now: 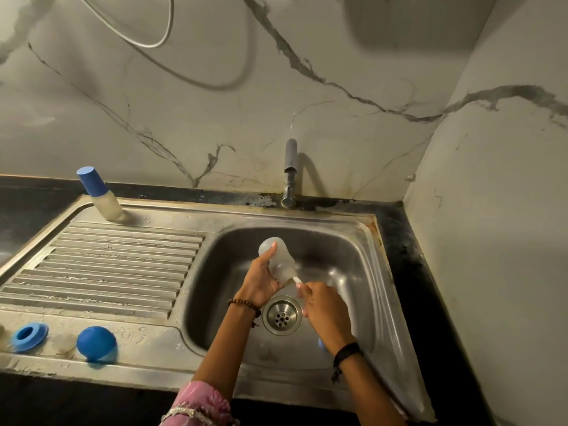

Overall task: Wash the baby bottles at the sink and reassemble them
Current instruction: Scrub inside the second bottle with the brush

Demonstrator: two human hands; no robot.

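My left hand [260,279] grips a clear, cloudy baby bottle body [278,259] over the steel sink basin [347,259], its base pointing away from me. My right hand [322,309] holds the white handle of a bottle brush [297,279] whose head is inside the bottle's mouth. A second bottle with a blue cap [100,195] stands at the back left of the drainboard. A blue screw ring [29,336] and a blue dome cap [96,344] lie on the sink's front left ledge.
The tap [289,173] stands behind the basin with no water visible. The drain strainer [282,315] sits between my wrists. A small blue object [321,344] shows partly behind my right wrist. Ribbed drainboard [116,265] lies left; a marble wall closes the right side.
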